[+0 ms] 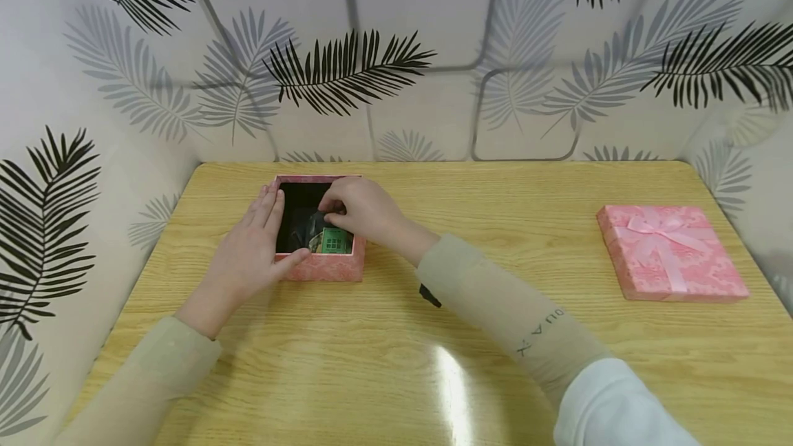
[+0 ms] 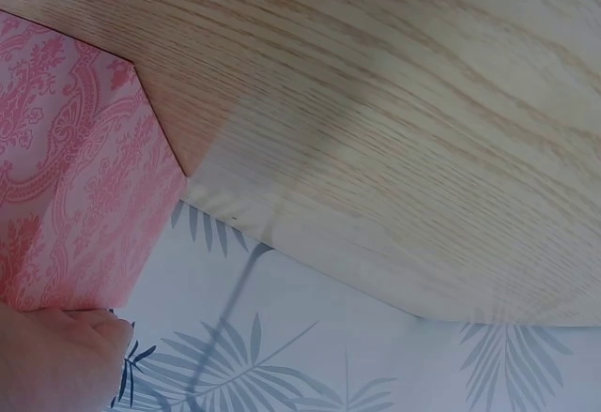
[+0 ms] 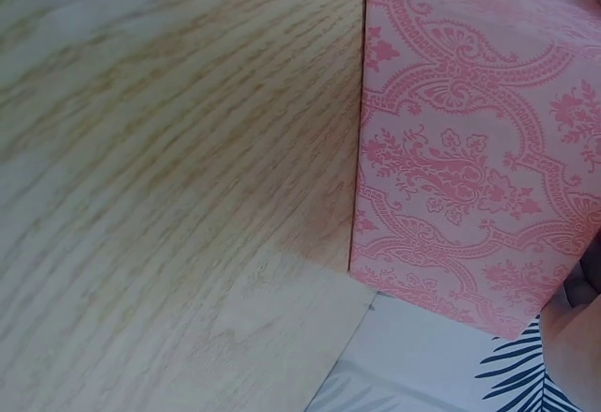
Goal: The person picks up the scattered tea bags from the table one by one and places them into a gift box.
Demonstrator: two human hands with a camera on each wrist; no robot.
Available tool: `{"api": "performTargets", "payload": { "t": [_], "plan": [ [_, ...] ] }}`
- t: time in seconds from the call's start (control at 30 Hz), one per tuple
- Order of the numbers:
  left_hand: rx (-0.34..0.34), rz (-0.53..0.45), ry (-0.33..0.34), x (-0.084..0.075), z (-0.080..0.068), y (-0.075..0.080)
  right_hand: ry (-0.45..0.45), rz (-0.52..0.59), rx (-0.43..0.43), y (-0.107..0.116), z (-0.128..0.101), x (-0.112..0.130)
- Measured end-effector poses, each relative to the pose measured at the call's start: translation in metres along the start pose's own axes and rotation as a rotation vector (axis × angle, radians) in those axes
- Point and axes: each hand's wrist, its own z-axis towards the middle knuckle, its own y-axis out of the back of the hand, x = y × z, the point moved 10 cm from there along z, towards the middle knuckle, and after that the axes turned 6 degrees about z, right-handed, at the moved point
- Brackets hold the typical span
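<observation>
A pink patterned gift box (image 1: 328,268) stands without its lid at the table's back left, its inside black. My left hand (image 1: 248,246) lies along its left rim with fingers extended, the thumb over the front wall. Reaching in from the right, my right hand (image 1: 362,208) pinches a dark, shiny plastic packet (image 1: 316,221) between thumb and fingers. A green label with dark print (image 1: 336,241) shows beside it, low in the box. Both wrist views see the box's outer walls (image 2: 75,168) (image 3: 470,149); the packet's full shape is hidden.
The pink box lid (image 1: 672,253) with a ribbon bow lies at the right of the wooden table (image 1: 495,226). A leaf-patterned wall (image 1: 427,115) closes off the back. A small black object (image 1: 430,296) shows under the right sleeve cuff.
</observation>
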Motion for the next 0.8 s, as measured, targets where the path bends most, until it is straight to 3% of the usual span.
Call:
{"api": "performTargets", "payload": {
  "t": [0.57, 0.8],
  "plan": [
    [0.022, 0.024, -0.003, -0.001, 0.0, 0.0, 0.125, 0.03, -0.06, 0.021, -0.02, 0.019],
    [0.023, 0.055, -0.01, -0.002, 0.001, 0.001, 0.167, -0.015, -0.066, 0.036, -0.036, 0.023]
  ]
}}
